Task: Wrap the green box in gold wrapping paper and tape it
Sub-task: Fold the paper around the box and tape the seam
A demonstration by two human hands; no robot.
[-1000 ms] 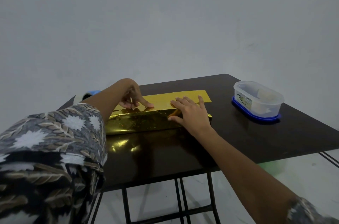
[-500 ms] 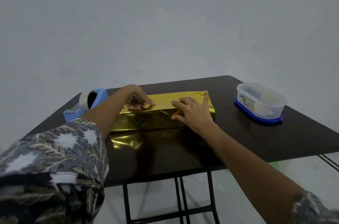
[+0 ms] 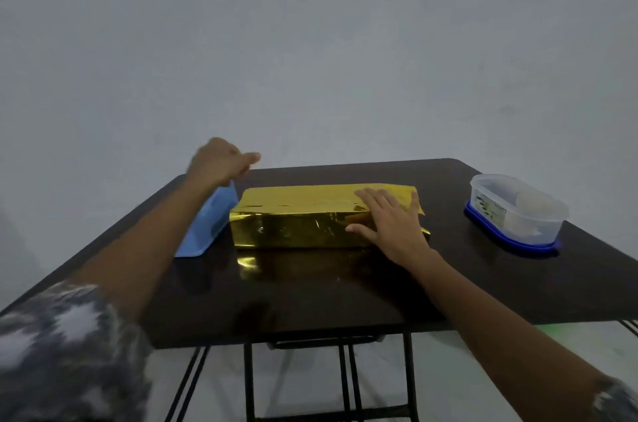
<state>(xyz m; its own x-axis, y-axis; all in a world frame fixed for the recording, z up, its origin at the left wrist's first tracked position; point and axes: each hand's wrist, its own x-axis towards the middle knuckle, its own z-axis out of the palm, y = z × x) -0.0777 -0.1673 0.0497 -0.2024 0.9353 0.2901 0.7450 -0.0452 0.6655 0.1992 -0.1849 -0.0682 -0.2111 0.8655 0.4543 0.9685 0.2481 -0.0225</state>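
Note:
The box is fully covered by gold wrapping paper [image 3: 297,228] and lies across the middle of the dark table [image 3: 345,290]; no green shows. My right hand [image 3: 390,224] rests flat on the parcel's right end, fingers spread over the top and thumb on the near face. A flap of gold paper sticks out past that end. My left hand [image 3: 221,161] is lifted off the parcel, blurred, above the far end of the blue tape dispenser [image 3: 210,224], which stands just left of the parcel. Whether it holds tape is unclear.
A clear plastic container [image 3: 518,207] sits on its blue lid at the table's right side. A plain grey wall stands behind the table. Black metal legs show under the near edge.
My left hand has left the top of the parcel and moved up and left over the tape dispenser. My right hand stays pressed on the right end. The view has come closer.

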